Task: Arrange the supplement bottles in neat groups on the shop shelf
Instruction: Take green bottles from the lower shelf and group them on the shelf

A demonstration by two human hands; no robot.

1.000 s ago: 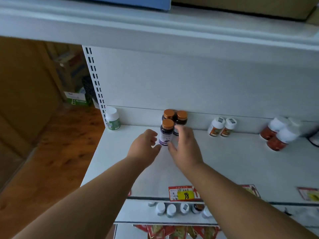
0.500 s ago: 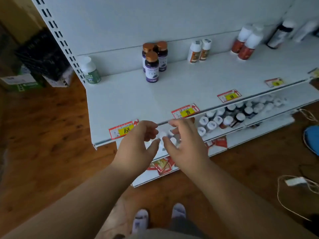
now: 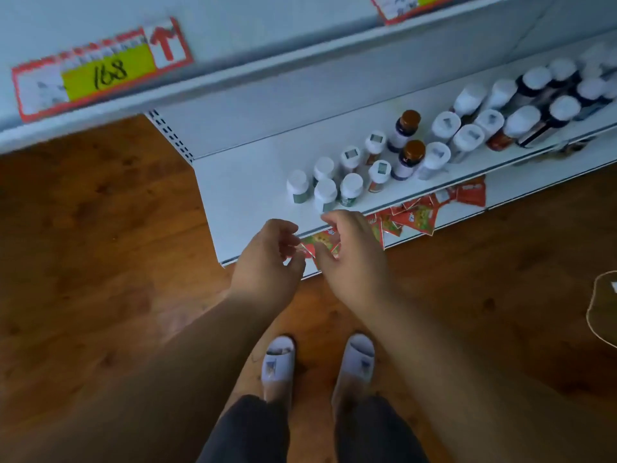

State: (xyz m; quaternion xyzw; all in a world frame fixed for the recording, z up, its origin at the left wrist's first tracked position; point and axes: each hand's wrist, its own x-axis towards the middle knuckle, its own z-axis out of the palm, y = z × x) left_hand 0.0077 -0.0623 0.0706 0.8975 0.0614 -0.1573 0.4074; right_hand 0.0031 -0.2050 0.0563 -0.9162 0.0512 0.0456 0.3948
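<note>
A: Below the camera, wood floor [image 3: 83, 235] fills most of the view. White shelving runs across the top and right. Upper shelf [image 3: 233, 15] edge carries a red-bordered price tag [image 3: 100, 70], yellow patch, "168" handwritten.

B: And the lower shelf [image 3: 247, 182]?

A: White, left part bare. Bottles stand from the middle out to the right end. Far right: a crowd of larger white-capped bottles [image 3: 521, 105], some dark-bodied, some with red labels. Blurred, so no count.

B: Nearer the middle?

A: Two dark bottles with brown caps [image 3: 409, 142], one behind the other, with white-capped bottles close on both sides. Left of them, small white-capped bottles with red labels [image 3: 375, 158], each with a square sticker on the cap. Leftmost, a tight cluster of four white-capped bottles with green labels [image 3: 325, 188], near the shelf's front edge.

B: Under that shelf?

A: Red packets [image 3: 417, 217] lie in a loose row on the bottom ledge.

B: Hands?

A: Both out in front of the lower shelf's front edge, near each other, not touching. Left hand [image 3: 267, 262]: fingers loosely curled, holding nothing. Right hand [image 3: 350, 252]: the same, nothing in it, just short of the green-label cluster.

B: Anything else?

A: Two pale slippers [image 3: 278, 360] on the floor below the arms. A thin cord [image 3: 592, 315] loops at the right edge.
</note>
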